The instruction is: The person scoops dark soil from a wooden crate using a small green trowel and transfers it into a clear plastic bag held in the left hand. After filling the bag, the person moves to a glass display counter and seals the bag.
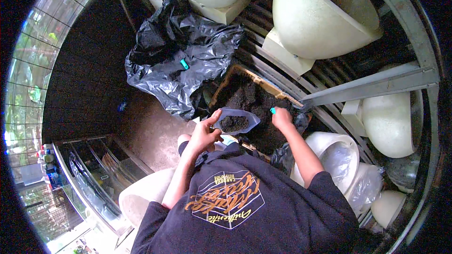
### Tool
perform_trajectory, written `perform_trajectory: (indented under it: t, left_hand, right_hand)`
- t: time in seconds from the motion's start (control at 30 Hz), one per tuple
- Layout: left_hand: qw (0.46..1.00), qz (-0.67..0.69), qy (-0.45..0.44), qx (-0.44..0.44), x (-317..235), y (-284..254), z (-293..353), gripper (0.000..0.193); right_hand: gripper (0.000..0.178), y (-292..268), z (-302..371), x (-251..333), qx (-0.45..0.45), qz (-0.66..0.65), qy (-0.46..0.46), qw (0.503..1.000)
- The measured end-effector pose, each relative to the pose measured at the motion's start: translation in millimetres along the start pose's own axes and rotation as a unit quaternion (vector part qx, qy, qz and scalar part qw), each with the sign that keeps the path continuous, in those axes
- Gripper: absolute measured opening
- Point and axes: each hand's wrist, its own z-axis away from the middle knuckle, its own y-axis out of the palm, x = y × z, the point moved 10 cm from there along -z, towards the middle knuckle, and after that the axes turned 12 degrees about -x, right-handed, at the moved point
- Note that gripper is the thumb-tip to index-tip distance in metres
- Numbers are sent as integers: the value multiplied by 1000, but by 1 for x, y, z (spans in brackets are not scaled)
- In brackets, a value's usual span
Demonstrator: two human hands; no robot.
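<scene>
My left hand (206, 134) grips the edge of a clear plastic bag (254, 120), its mouth spread wide. Dark soil (234, 123) lies inside this bag. To the right, my right hand (282, 118) is closed round a small tool with a teal handle (273, 110); its working end cannot be made out against the soil. Both hands are over a shallow yellowish crate (280, 95) filled with dark, loose soil (247, 93). The bag sits above the crate's near left part.
A crumpled black plastic sheet or bag (160, 47) spreads at the upper left, with a small teal object (184, 64) on it. Large cream planters (325, 19) stand on slatted racks behind and to the right. A metal post (372, 84) juts in at right. White pots (325, 153) flank me.
</scene>
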Motion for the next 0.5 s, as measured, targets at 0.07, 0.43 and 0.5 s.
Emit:
perform_trajectory:
  t: [0.07, 0.43, 0.5]
  left_hand:
    - [1000, -4, 6, 0, 3, -1, 0, 67]
    - [999, 17, -28, -6, 9, -4, 6, 67]
    - [998, 42, -47, -13, 11, -5, 7, 68]
  right_hand:
    - [16, -23, -10, -6, -25, -11, -5, 1000]
    - [42, 26, 6, -20, -24, 55, 73, 996]
    - [46, 37, 19, -25, -42, 71, 61, 995]
